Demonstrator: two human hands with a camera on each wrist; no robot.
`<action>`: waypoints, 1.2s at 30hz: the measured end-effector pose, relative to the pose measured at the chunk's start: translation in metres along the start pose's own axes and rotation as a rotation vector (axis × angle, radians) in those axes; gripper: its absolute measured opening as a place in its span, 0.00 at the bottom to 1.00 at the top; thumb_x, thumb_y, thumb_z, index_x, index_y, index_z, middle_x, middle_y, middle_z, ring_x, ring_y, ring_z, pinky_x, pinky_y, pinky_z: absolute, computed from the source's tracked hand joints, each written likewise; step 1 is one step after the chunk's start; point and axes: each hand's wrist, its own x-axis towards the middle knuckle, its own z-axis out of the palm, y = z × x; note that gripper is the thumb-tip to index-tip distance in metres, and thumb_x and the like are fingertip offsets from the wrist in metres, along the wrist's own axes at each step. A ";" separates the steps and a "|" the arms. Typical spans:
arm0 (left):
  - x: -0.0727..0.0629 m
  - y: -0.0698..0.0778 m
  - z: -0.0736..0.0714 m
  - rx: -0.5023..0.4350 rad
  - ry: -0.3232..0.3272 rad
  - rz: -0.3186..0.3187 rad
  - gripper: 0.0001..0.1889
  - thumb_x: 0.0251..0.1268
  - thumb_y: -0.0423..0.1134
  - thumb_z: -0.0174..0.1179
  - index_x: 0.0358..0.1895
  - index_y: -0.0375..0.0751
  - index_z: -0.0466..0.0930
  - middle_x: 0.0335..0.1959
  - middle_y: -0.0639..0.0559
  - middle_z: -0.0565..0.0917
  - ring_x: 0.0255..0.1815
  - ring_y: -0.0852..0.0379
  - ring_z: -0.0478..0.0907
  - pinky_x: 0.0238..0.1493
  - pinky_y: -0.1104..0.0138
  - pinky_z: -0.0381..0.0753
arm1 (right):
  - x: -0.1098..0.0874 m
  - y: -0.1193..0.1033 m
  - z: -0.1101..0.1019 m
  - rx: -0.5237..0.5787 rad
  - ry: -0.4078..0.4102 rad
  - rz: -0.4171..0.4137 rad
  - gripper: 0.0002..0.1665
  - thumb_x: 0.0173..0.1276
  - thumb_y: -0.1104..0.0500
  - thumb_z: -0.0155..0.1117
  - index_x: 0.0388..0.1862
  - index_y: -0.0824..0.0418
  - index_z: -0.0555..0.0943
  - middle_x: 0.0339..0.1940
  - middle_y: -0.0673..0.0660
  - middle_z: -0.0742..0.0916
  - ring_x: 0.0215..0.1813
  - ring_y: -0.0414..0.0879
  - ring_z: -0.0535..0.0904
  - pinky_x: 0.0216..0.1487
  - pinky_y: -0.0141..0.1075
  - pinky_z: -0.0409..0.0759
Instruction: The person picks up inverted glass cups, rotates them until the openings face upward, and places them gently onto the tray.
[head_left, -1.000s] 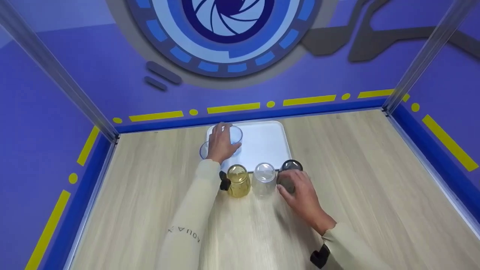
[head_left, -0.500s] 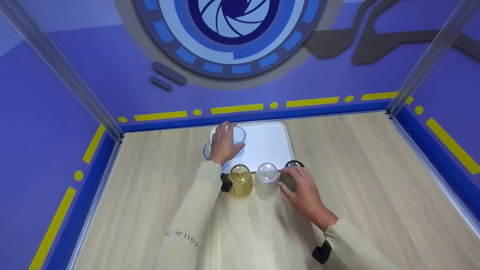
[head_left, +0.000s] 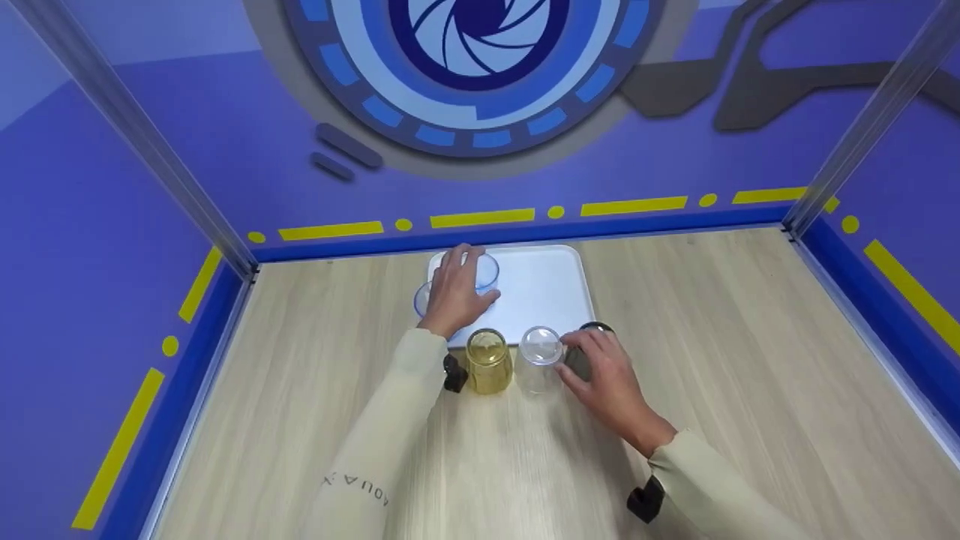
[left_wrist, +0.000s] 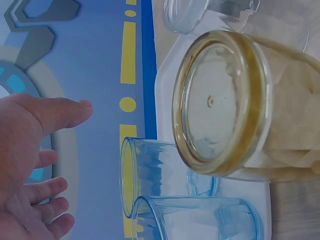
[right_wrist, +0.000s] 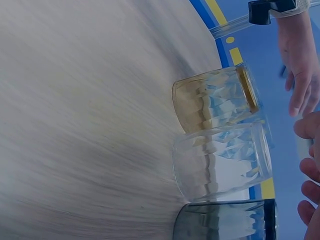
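My left hand hovers over two blue glasses at the tray's left side, fingers spread and holding nothing. In the left wrist view both the rear blue glass and the nearer blue glass stand mouth up, below the fingers. A yellow glass, a clear glass and a dark grey glass form a row, bases up, along the tray's front edge. Above the dark glass is my right hand, fingers loosely bent, overlapping it in the head view. The right wrist view shows the fingers apart from the glasses.
A white tray lies at the back of the wooden table, close to the blue printed back wall. Side walls bound the table left and right. Each wrist carries a small black device.
The head view has shifted slightly, so the scene sits further right. My right hand has drifted a little left relative to the dark glass. The left hand stays over the blue glasses.
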 end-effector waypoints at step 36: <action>-0.044 0.012 -0.005 0.000 -0.047 0.096 0.36 0.58 0.49 0.67 0.70 0.47 0.64 0.71 0.47 0.63 0.73 0.50 0.59 0.72 0.53 0.62 | 0.015 -0.005 0.013 -0.039 -0.126 -0.020 0.26 0.56 0.53 0.75 0.53 0.54 0.79 0.53 0.54 0.82 0.57 0.51 0.74 0.59 0.51 0.72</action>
